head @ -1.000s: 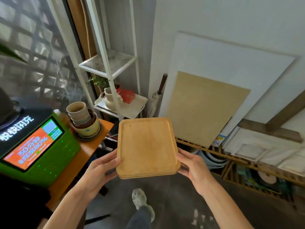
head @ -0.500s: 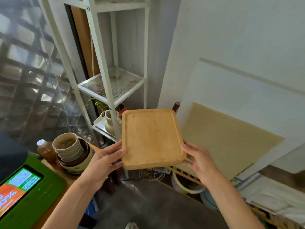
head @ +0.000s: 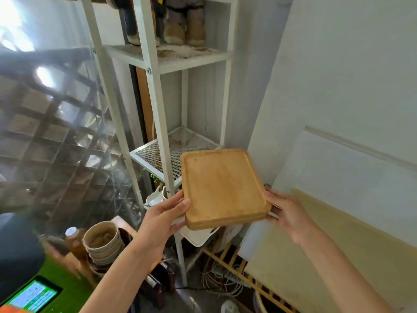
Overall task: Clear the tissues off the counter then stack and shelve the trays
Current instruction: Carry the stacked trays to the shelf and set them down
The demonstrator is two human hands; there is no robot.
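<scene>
A stack of flat rectangular light-wood trays with rounded corners and a raised rim (head: 223, 188) is held in the air between both hands, its face tilted toward the camera; two or more layers show at its near edge, the exact count unclear. The left hand (head: 163, 214) grasps the stack at its near left corner, thumb on the rim and fingers (head: 178, 224) curled beneath; the right hand (head: 286, 213) grasps the near right corner, its fingers (head: 272, 211) under the edge.

Just beyond the trays, up and away from the fingers, stands a tall white metal shelf unit (head: 155, 105); its perforated mesh shelf (head: 171, 147) lies partly behind the stack's far left corner; a higher shelf (head: 171, 56) carries brown furry objects, too cut off to identify. Below the left hand sits a stack of beige ceramic bowls (head: 103, 242) on an orange-brown surface (head: 74, 260), beside an amber bottle with a white cap (head: 73, 239); nearer the camera, a green device with a lit screen (head: 36, 297). Beneath the right fingers, a white dish (head: 198, 237) shows under the trays; to the right a pale yellow board (head: 338, 245) leans on the white wall (head: 338, 64).
</scene>
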